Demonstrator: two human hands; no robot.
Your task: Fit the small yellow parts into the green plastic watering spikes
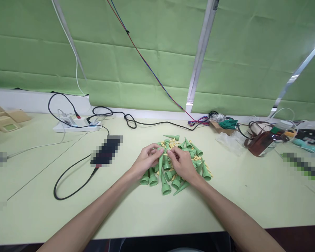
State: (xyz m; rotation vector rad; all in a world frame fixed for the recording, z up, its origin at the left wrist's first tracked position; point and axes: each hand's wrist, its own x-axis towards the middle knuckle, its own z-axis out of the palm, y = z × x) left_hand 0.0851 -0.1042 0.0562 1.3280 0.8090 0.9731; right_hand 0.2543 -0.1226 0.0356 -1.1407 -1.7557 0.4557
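Observation:
A heap of green plastic cone-shaped spikes (166,187) with hollow round ends lies on the table, small yellow pieces (174,142) mixed in among them. Above the heap, my left hand (147,158) is closed on one green spike (160,166), whose tip points down towards me. My right hand (183,163) is pinched close beside its upper end, fingertips almost meeting those of the left. Whatever sits between the right fingertips is too small and covered to make out; a bit of yellow shows just below them.
Left of the heap lies a blurred phone (106,150) on a black cable. A power strip (77,126) stands against the wall. To the right are a plastic bag (232,142), a small cardboard box (222,128) and a brown bottle (264,142). The table's front edge runs below my forearms.

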